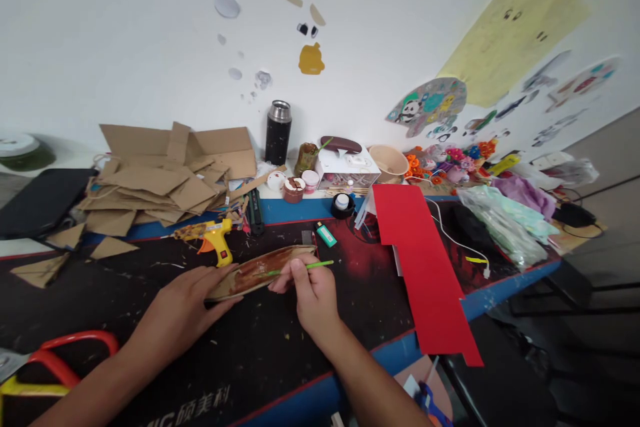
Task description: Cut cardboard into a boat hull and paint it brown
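A curved strip of cardboard (280, 257), its inner face partly coated with brown paint, lies across the middle of the dark mat. My left hand (183, 300) grips its left end, thumb on the near side and fingers on the far side. In my right hand (314, 293) a thin green paintbrush (320, 264) is pinched between thumb and fingers, its tip against the painted face. Behind them stands an open jar of brown paint (294, 189), next to a pink-lidded jar (311, 181). Just beyond the strip rests a green lighter (326, 234).
A yellow glue gun (215, 239) lies left of the strip, before piled cardboard scraps (150, 183). Scissors (60, 363) sit at the near left. A black flask (278, 133) and a tissue box (347, 167) stand along the wall. Red card (425, 267) overhangs the mat's right edge.
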Tool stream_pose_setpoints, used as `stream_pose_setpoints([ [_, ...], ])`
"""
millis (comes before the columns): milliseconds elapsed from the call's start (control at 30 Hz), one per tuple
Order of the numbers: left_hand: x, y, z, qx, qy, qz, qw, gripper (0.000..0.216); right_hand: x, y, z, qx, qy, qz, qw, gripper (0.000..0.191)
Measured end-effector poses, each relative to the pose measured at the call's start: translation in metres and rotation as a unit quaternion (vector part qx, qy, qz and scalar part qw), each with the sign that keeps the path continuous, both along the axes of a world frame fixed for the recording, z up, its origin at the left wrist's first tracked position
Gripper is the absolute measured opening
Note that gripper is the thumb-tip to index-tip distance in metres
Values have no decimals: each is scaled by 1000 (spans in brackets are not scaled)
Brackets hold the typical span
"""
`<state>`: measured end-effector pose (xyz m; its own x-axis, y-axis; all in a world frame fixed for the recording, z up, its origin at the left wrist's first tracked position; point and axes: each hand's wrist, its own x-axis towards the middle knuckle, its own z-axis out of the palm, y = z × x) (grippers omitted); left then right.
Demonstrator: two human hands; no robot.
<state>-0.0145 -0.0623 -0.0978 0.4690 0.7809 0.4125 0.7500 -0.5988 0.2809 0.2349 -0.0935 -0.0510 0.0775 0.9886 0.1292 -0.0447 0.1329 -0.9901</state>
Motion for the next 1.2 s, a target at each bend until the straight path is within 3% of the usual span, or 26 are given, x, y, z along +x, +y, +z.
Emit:
stream_pose_setpoints([
  [333, 1, -2, -1, -51, -26, 20, 998, 60, 53, -3, 5, -19, -58, -115, 992, 48],
  [500, 2, -2, 0, -44, -14, 14, 999, 67, 30, -6, 0, -31, 13, -56, 998, 47],
  [600, 1, -3, 0, -44, -11, 15, 999, 67, 21, -4, -1, -27, 5, -39, 999, 47],
  [800, 0, -3, -1, -55, -20, 26, 998, 70, 37, -1, 4, -12, -27, -73, 997, 48],
  [1033, 3, -2, 4, -72, -41, 28, 996, 71, 19, -1, 4, -1, -3, -35, 999, 47],
  [1200, 2, -2, 4, -81, -41, 29, 995, 68, 27, -2, 7, 0, -43, -27, 999, 48],
])
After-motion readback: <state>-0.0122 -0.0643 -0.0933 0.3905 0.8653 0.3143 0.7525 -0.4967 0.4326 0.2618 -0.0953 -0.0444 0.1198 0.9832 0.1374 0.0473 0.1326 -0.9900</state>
